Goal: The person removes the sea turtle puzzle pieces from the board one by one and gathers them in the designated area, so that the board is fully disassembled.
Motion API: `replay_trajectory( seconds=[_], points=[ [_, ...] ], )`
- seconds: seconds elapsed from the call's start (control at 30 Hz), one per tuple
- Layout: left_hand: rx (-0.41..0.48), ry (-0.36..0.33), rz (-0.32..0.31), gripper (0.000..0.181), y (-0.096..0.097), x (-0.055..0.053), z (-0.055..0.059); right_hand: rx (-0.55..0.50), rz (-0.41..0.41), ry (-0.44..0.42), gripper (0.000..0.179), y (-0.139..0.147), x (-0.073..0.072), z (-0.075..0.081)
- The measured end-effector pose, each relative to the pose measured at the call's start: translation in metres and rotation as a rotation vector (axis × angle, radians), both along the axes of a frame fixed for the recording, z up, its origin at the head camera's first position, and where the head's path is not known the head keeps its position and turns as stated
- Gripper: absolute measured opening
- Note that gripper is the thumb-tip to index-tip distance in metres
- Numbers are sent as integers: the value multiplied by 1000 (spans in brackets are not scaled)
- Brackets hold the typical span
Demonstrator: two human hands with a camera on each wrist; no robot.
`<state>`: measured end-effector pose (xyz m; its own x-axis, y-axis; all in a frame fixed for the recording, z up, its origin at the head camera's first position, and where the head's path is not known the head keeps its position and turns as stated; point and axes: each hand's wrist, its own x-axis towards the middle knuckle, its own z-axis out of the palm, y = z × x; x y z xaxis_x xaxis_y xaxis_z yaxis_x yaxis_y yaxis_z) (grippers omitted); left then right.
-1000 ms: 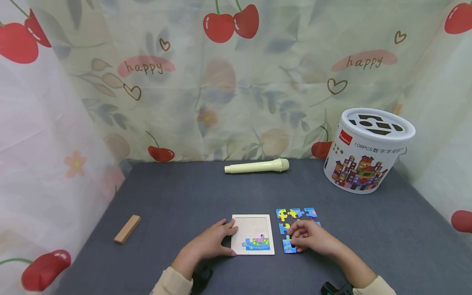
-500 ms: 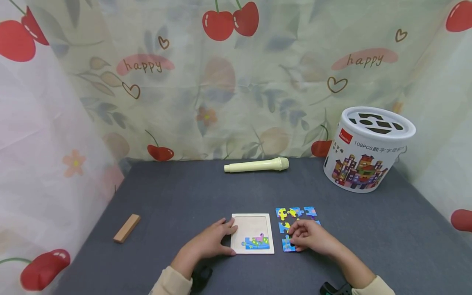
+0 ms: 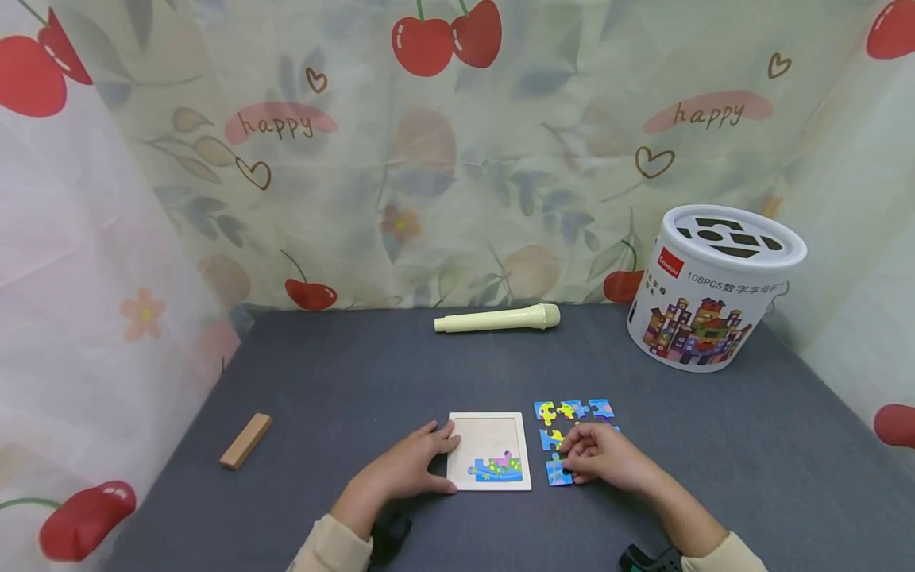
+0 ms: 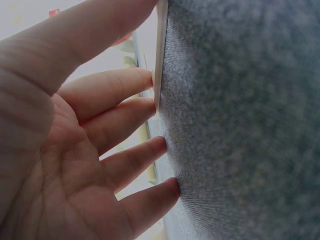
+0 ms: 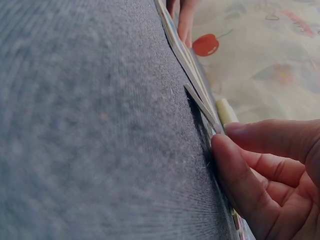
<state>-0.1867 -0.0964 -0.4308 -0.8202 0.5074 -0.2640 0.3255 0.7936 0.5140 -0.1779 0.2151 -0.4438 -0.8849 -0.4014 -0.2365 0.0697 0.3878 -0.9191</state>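
Observation:
A square wooden puzzle tray [image 3: 489, 433] lies on the dark table, with a few joined, colourful pieces [image 3: 498, 469] in its lower right corner. My left hand [image 3: 411, 465] rests at the tray's left side, fingers spread and fairly straight; in the left wrist view the thumb and two fingertips [image 4: 150, 79] touch the tray's edge. To the right of the tray, my right hand [image 3: 608, 457] pinches a blue puzzle piece [image 3: 557, 473] between thumb and index finger. The right wrist view shows this piece [image 5: 201, 106] tilted, one end raised off the table.
Several loose puzzle pieces [image 3: 568, 411] lie in rows just beyond the right hand, partly hidden by it. A cream toy microphone [image 3: 496, 319] lies at the back. A white bucket [image 3: 708, 318] stands at the back right, and a wooden block [image 3: 246, 441] lies on the left.
The blue piece's near edge has risen slightly with my right hand, which still pinches it. My left hand stays on the tray. The head view has shifted a little.

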Motion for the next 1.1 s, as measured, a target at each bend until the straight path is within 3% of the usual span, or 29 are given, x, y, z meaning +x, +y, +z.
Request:
replay_trajectory(
  seconds=[0.5,0.8,1.1],
  points=[
    [5,-1,-3,71,-1,0,1,21,-6,28,24,-1,1,4],
    [8,-5,-10,70,-1,-1,0,70,80,93,22,-8,-5,8],
    [9,0,-13,68,-1,-2,-1,160,136,206,22,-39,-18,13]
  ],
)
